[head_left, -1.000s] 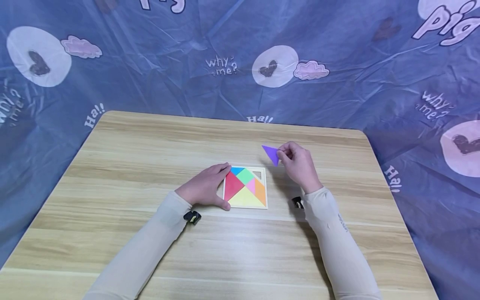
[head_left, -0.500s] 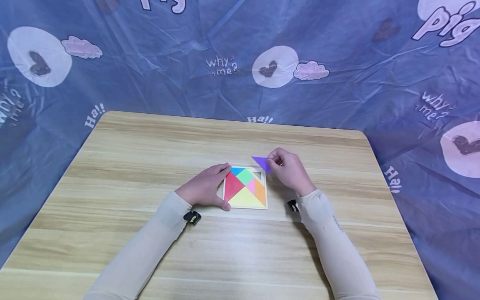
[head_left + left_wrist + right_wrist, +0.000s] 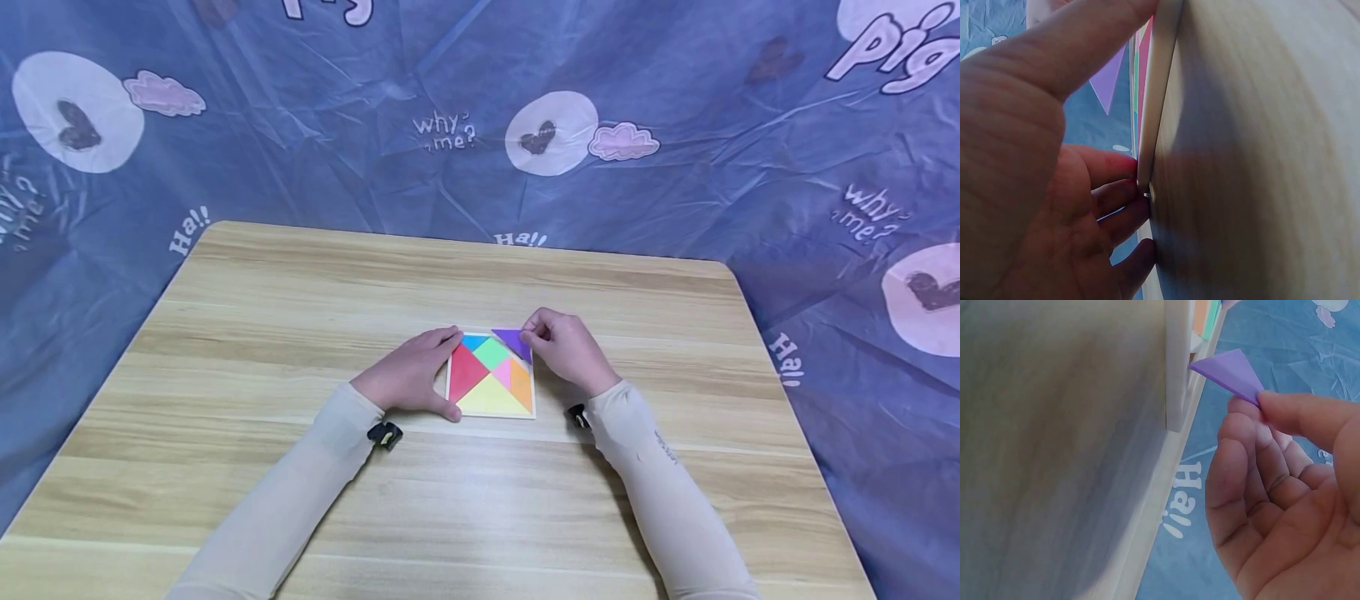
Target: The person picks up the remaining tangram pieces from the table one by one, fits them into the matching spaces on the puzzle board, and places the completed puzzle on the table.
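A square tangram tray (image 3: 533, 393) with a pale wooden rim lies flat on the table. In it sit red, yellow, blue, green, pink and orange pieces. My left hand (image 3: 408, 372) spans the tray's left side, thumb at the near corner and fingertips at the far one. Between thumb and index finger, my right hand (image 3: 567, 348) pinches a purple triangle (image 3: 510, 338) by one corner. That triangle overlaps the tray's far right corner in the head view. The right wrist view shows the purple triangle (image 3: 1230, 372) tilted, raised above the tray rim (image 3: 1176, 375).
The wood-grain table (image 3: 465, 508) stretches out on all sides of the tray. Behind it hangs a blue printed cloth (image 3: 360, 167). Small black wrist cameras (image 3: 386, 434) sit at both cuffs of the pale sleeves.
My right hand has moved left and nearer with the purple triangle, from beyond the tray to over its far right corner. The left hand and the tray have stayed put.
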Tool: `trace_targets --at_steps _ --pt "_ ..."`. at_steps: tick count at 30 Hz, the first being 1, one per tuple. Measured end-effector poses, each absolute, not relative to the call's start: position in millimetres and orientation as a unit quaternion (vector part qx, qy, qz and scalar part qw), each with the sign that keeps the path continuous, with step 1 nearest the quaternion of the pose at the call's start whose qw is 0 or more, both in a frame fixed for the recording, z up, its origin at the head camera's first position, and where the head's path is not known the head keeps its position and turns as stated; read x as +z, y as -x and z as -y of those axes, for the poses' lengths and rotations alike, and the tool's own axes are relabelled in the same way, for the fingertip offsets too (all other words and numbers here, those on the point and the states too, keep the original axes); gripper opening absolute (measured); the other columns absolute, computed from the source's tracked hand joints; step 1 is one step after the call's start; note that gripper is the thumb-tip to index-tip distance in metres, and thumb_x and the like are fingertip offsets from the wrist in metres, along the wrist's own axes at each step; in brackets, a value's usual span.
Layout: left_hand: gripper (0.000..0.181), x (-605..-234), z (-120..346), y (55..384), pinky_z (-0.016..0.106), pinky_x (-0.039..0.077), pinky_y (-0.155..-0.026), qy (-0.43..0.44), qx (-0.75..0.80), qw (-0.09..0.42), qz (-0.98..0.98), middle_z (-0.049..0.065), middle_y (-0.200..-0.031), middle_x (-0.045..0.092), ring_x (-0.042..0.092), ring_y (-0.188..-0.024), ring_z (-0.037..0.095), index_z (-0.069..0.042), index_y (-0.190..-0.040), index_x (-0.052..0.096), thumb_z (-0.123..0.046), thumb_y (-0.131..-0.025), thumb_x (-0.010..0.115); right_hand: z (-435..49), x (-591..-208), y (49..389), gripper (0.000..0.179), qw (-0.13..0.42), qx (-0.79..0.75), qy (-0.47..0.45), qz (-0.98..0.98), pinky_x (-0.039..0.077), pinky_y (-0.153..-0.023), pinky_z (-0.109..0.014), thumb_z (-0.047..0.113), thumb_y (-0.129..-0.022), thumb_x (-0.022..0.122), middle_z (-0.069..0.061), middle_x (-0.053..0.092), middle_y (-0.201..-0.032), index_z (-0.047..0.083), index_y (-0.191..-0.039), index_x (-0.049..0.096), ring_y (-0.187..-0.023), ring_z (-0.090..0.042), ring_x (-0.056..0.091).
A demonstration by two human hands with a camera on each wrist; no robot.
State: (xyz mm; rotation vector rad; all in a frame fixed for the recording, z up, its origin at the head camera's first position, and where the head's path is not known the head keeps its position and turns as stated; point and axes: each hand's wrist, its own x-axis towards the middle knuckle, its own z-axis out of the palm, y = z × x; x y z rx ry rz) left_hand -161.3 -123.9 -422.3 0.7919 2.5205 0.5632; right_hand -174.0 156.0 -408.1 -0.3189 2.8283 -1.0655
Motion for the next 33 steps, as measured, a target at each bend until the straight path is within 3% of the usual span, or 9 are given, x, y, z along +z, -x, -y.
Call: trace_targets --at_steps 14,33 --pt "0.126 -420 126 162 0.044 0.027 -0.126 -0.287 0.205 0.217 -0.910 0.007 -0.172 0.020 0.020 -0.157 0.028 -0.008 -0.165 0.021 -0.062 -0.073 0.087 -153 -412 179 0.006 0.076 -0.346 0.096 -0.930 0.047 -0.067 -0.030 0.011 -0.097 0.072 -0.002 0.067 -0.080 0.007 -0.093 0.069 -0.073 -0.016 0.056" --pt "0.127 -422 125 161 0.042 0.026 -0.126 -0.291 0.203 0.216 -0.910 0.006 -0.172 0.019 0.020 -0.158 0.026 -0.008 -0.165 0.020 -0.064 -0.073 0.087 -154 -414 185 0.015 0.137 -0.294 0.076 -0.943 0.046 -0.072 -0.032 0.022 -0.098 0.072 -0.003 0.065 -0.084 0.009 -0.094 0.067 -0.078 -0.019 0.056"
